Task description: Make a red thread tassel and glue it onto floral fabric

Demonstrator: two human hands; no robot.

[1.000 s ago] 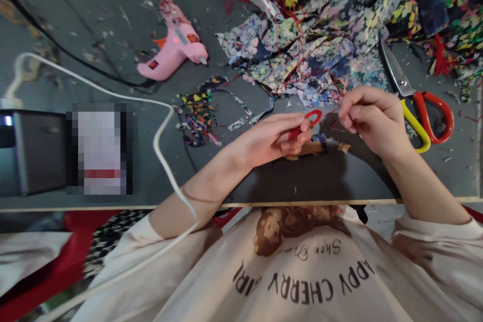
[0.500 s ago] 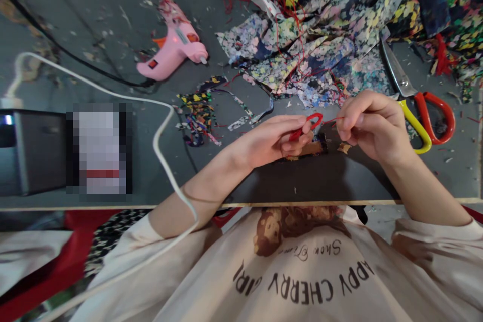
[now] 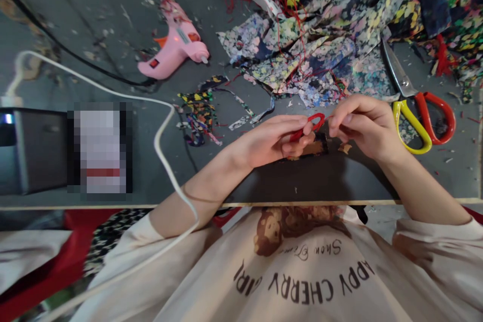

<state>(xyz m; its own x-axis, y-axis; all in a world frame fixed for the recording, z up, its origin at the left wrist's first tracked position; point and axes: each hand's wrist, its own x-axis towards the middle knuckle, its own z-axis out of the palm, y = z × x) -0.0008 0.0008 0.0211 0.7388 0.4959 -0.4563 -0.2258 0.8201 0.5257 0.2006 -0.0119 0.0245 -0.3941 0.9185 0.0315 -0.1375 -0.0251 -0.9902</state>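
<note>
Between the thumb and fingers of my left hand (image 3: 279,136) is a looped red cord (image 3: 316,121), its loop standing out past the fingertips. My right hand (image 3: 362,123) pinches a thin red thread (image 3: 328,117) close to that loop, and only a short stretch of it shows. Below the left fingers a small brown piece with a dark patterned edge (image 3: 315,149) lies on the table, partly hidden. Just right of my right hand rest scissors (image 3: 403,83) with one yellow and one red handle.
Floral fabric scraps (image 3: 302,55) tangled with red thread cover the back right. A pink glue gun (image 3: 173,50) lies at the back left. A white cable (image 3: 162,146) crosses my left forearm. Small fabric strips (image 3: 198,113) lie nearby, and a pixelated object (image 3: 100,148) is at left.
My right hand has moved left, closer to the left hand, and the visible thread between them is shorter. The left hand has barely moved.
</note>
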